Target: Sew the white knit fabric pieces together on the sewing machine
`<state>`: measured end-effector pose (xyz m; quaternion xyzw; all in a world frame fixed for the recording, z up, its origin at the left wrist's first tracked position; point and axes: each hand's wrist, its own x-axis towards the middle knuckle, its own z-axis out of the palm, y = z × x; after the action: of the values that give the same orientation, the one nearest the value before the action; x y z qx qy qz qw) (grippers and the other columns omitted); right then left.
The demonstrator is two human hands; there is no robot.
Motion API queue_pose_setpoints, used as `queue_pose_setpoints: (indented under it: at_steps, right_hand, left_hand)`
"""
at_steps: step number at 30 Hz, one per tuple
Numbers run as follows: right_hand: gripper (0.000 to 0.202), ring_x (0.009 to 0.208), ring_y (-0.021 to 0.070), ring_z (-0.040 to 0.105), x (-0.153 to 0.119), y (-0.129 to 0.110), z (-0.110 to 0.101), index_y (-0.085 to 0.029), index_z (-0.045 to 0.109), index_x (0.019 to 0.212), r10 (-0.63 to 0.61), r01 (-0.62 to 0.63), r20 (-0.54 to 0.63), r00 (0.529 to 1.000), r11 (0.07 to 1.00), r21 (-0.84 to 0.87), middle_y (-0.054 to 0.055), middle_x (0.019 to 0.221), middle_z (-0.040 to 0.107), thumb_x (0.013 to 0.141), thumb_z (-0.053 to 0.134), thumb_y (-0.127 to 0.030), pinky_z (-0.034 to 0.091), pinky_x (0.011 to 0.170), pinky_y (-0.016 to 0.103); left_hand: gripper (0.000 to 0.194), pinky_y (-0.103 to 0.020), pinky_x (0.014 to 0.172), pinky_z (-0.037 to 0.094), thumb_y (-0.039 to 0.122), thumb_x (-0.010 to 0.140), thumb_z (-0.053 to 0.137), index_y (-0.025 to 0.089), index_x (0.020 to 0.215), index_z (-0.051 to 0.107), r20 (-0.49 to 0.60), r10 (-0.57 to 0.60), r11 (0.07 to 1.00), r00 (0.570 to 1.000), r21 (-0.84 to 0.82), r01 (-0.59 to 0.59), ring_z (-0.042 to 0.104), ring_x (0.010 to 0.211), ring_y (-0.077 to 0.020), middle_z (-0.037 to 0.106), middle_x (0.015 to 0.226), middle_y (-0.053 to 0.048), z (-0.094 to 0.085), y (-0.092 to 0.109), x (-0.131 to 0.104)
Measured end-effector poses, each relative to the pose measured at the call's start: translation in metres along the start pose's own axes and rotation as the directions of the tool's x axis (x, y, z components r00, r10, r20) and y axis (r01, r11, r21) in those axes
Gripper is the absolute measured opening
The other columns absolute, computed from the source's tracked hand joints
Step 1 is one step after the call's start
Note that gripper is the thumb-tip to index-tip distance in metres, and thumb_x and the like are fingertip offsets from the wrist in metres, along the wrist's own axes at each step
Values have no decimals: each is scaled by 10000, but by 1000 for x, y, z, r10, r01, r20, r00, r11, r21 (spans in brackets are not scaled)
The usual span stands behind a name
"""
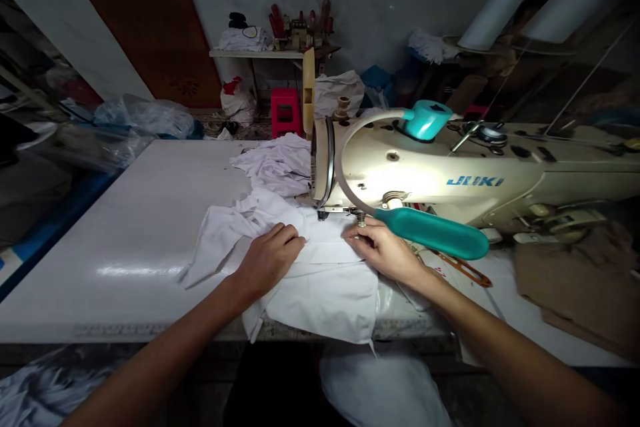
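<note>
White fabric [325,293] lies across the front of the sewing machine table, and part of it hangs over the near edge. My left hand [273,257] is closed, its fingertips pinching the fabric left of the needle area. On the other side, my right hand [383,247] pinches the same fabric, close to the presser foot. The cream sewing machine [400,167], marked JUKI, stands just beyond both hands. A teal lamp [433,230] on a bent neck hangs over my right wrist and lights the machine. The needle itself is too small to make out.
More white cloth [280,163] is heaped behind the needle area. Orange-handled scissors or snips [465,270] lie right of my right hand, near folded brown fabric [580,287]. A white tabletop [125,227] stretches left. A red stool [286,113] stands on the floor behind.
</note>
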<state>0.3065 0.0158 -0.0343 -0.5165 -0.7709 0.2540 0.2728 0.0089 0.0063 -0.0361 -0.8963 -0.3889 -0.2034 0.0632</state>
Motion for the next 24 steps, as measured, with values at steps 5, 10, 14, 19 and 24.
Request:
queue_pose_setpoints:
  at_steps: [5, 10, 14, 19, 24]
  right_hand:
    - [366, 840, 263, 690, 5, -20, 4, -221, 781, 1012, 189, -175, -41, 981, 956, 234, 91, 950, 764, 923, 681, -562, 552, 758, 357]
    - [489, 448, 114, 452, 16, -49, 1, -174, 765, 869, 270, -374, 276, 922, 804, 462, -9, 522, 567, 962, 600, -625, 367, 466, 251]
    - [481, 428, 81, 436, 35, -60, 15, -177, 709, 810, 266, -408, 323, 908, 736, 540, 16, 629, 672, 914, 642, -642, 294, 408, 224]
    - [377, 379, 76, 389, 51, -57, 39, -201, 590, 682, 223, -391, 348, 911, 738, 550, -46, 459, 520, 847, 715, -517, 262, 391, 207]
    - [278, 426, 100, 447, 43, -49, 42, -190, 678, 912, 232, -311, 208, 950, 772, 555, -30, 571, 600, 865, 653, -463, 342, 432, 225]
  left_hand:
    - [199, -309, 738, 460, 94, 1037, 505, 184, 942, 655, -70, 21, 998, 997, 55, -17, 577, 861, -173, 650, 906, -29, -4, 3, 1]
    - [179, -321, 801, 471, 112, 1038, 522, 183, 943, 656, -115, 43, 995, 992, 95, -32, 566, 835, -176, 631, 855, -20, -14, 7, 4]
    - [134, -343, 795, 456, 105, 1023, 547, 178, 987, 653, -103, 96, 990, 990, 114, -84, 570, 857, -191, 639, 881, -25, -16, 12, 7]
    - [129, -360, 748, 427, 119, 1030, 542, 179, 1022, 656, -81, 158, 980, 984, 138, -146, 556, 840, -204, 637, 871, -25, -16, 17, 5]
    - [164, -344, 753, 434, 121, 1047, 505, 177, 1080, 655, -48, 169, 979, 985, 124, -162, 567, 853, -199, 649, 904, -35, -19, 14, 6]
